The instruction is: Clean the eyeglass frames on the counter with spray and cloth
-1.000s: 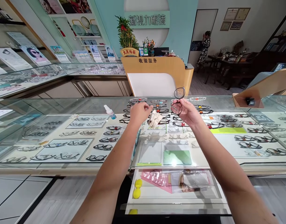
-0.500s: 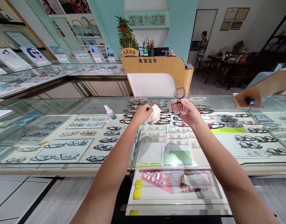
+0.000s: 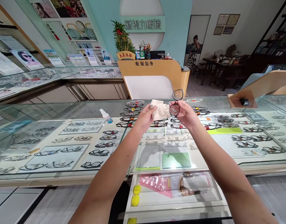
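My left hand [image 3: 146, 117] is closed on a cream cleaning cloth [image 3: 159, 110], which hangs over the glass counter. The cloth's right edge reaches the lower lens of a pair of dark-framed eyeglasses [image 3: 174, 109]; whether it touches the lens I cannot tell. Pinched in my right hand [image 3: 185, 112], the glasses are turned on end, one round lens above the other. Below and behind both hands, rows of eyeglass frames [image 3: 133, 119] lie at the counter. A small spray bottle [image 3: 106, 116] with a white top and blue lower part stands left of my left hand.
The glass display counter [image 3: 124, 172] holds several eyeglass frames. Under its front edge, an open drawer [image 3: 173, 202] contains yellow round cases [image 3: 135, 199] and a pink packet [image 3: 157, 184]. At right stands a wooden stand [image 3: 257, 90]. Beyond are a cashier desk [image 3: 154, 70] and a person [image 3: 193, 54].
My left hand has brought the cloth rightward, up to the glasses, and the cloth is now more spread out. My right hand still holds the glasses on end. The camera view has shifted slightly.
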`<state>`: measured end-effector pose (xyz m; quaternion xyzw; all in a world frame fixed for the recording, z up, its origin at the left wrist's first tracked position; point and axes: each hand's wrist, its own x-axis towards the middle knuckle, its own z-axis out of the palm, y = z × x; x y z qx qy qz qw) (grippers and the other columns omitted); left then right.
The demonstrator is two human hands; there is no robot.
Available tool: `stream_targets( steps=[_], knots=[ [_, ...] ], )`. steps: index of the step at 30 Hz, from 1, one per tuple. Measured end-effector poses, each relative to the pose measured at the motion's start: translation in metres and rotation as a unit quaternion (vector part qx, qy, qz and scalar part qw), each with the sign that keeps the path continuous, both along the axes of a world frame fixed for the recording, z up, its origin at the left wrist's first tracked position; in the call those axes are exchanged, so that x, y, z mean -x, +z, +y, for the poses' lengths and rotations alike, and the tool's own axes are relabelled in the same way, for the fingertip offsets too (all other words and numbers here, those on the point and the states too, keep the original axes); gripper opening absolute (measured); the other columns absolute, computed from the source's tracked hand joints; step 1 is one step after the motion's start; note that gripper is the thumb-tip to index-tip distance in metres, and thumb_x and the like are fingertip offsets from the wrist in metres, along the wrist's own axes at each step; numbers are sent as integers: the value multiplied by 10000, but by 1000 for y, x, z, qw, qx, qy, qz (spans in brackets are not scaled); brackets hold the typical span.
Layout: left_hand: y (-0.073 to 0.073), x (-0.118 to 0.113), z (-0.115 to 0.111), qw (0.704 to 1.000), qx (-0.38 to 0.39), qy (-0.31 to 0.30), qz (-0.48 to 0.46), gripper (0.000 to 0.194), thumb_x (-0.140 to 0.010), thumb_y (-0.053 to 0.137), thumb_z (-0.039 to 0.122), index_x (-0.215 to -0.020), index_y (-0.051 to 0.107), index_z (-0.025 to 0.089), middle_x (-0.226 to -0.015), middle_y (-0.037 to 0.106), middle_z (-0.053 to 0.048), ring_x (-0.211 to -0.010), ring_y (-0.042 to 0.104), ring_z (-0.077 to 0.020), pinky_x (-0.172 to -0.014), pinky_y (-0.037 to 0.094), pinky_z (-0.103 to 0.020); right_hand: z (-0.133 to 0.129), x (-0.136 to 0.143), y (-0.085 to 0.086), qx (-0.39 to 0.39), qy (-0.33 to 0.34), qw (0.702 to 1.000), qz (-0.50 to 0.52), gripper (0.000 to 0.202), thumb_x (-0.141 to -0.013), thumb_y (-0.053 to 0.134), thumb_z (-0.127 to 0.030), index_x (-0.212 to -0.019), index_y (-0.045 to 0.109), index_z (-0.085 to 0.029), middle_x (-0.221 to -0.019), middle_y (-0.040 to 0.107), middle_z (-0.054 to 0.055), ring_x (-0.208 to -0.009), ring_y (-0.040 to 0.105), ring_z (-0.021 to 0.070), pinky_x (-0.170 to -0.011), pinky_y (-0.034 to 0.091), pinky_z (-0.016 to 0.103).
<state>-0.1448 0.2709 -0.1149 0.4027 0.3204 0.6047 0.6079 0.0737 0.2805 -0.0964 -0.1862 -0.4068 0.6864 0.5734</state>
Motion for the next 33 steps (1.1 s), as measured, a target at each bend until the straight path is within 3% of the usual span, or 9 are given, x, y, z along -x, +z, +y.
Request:
stream_targets(
  steps=[5,13,17,27,33],
  knots=[
    [1,-8,-6,1000,-16,-21,-8,608,-705,1058,393,-1168,710,207,-1191,840,-72,-1116,803,-264,-992,657,-391,-1,1,-1,-6,-30,999,-13,403,-692,1056,-452,-819,730,-253,-1046,829,14,-916,732,138,-835,608,240],
    [1,-14,-12,999,-27,-38,-5,688,-696,1070,375,-1250,690,228,-1274,825,-72,-1198,779,-273,-1036,634,-395,-3,5,-2,2,-33,999,-31,436,-649,1075,-485,-798,735,-257,-1050,814,10,-922,698,148,-776,562,245],
    [2,-19,-15,999,-26,-41,-3,723,-658,1086,337,-1235,664,227,-1217,831,-61,-1129,784,-253,-998,622,-374,-3,9,-5,13,-30,999,-36,457,-611,1090,-497,-791,748,-254,-1060,828,10,-896,680,148,-746,547,246],
    [-1,-26,-18,999,-34,-26,15,760,-616,1106,357,-1179,612,226,-1109,828,-40,-966,784,-210,-856,599,-328,-5,19,-11,23,-9,1000,0,411,-667,1064,-448,-853,760,-241,-1041,840,27,-899,737,163,-804,603,269],
    [-2,-32,-22,997,-21,-63,49,773,-601,1107,485,-1199,716,190,-1068,835,-59,-889,766,-189,-814,588,-302,-7,22,-11,41,2,999,13,474,-609,1100,-466,-858,783,-218,-809,762,-34,-689,655,105,-620,546,210]
  ],
)
